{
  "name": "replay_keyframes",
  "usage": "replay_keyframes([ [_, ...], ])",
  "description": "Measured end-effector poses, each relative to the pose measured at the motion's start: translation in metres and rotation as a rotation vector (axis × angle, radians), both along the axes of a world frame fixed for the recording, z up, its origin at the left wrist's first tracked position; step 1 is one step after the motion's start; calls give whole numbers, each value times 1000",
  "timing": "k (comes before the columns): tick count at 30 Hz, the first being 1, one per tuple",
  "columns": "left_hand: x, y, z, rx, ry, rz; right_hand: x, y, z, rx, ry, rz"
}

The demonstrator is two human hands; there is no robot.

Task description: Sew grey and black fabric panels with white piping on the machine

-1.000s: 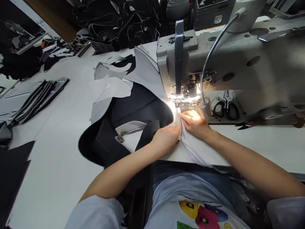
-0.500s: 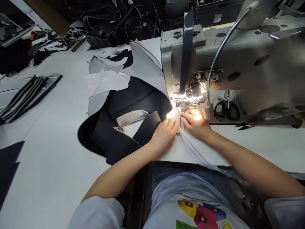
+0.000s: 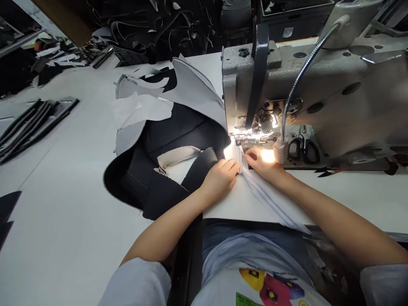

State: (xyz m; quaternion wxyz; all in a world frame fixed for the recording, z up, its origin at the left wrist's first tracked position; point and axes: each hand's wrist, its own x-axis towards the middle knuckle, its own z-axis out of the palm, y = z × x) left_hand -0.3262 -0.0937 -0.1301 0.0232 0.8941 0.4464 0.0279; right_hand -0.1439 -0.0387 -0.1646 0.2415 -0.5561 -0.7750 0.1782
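My left hand (image 3: 221, 176) is closed on the edge of the black and grey fabric piece (image 3: 165, 127), just in front of the lit needle area of the sewing machine (image 3: 248, 80). Right beside it, my right hand (image 3: 263, 163) has thumb and forefinger pinched on the white strip (image 3: 270, 204), under the lamp's glare. That strip runs from the needle area down over the table's front edge. The fabric piece lies bunched to the left of the machine, its grey side showing at the back.
Black-handled scissors (image 3: 303, 148) lie on the machine bed, with pointed tools (image 3: 328, 172) right of them. Dark strips (image 3: 35, 123) are stacked on the white table (image 3: 73, 212) at left. A lamp on a bendy metal neck (image 3: 299, 76) hangs beside the needle area.
The view has shifted slightly, moving the machine a little rightwards in the picture. My right hand has moved slightly away from my left hand. Both stay at the needle area.
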Motion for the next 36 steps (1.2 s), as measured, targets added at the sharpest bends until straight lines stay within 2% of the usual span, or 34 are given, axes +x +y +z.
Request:
replay_keyframes([
  [2, -4, 0, 0, -7, -40, -13, -5, 6, 6, -124, -52, -16],
  [4, -7, 0, 0, -11, -61, -19, -9, 9, 11, -154, -62, -40],
  [10, -8, 1, 1, -51, -81, -15, -7, 1, 9, -42, 104, -53],
  [13, -7, 2, 4, -82, -87, -15, -2, -18, 13, 41, 26, -4],
  [15, -7, 2, 6, -100, -92, -14, 2, -38, 20, 44, -162, 88],
  [19, -4, 2, 9, -126, -48, 10, 7, -89, 37, 104, -505, 388],
  [22, 0, 0, 8, -108, 12, 26, 11, -119, 52, 116, -546, 720],
  [24, 2, -1, 6, -84, 37, 37, 15, -123, 60, 55, -465, 883],
  [25, 3, -2, 5, -70, 44, 40, 17, -118, 62, 45, -426, 872],
  [26, 4, -2, 5, -56, 49, 41, 18, -109, 61, 56, -406, 783],
  [29, 6, -4, 4, -19, 60, 42, 18, -67, 46, 157, -413, 256],
  [30, 6, -4, 4, -13, 67, 41, 15, -52, 38, 174, -392, 129],
  [31, 7, -4, 4, -9, 74, 41, 12, -39, 28, 197, -353, 60],
  [33, 6, -4, 4, -6, 86, 35, 4, -21, 12, 235, -262, 15],
  [36, 5, -4, 3, 1, 81, 35, -7, -12, -1, 212, -124, -34],
])
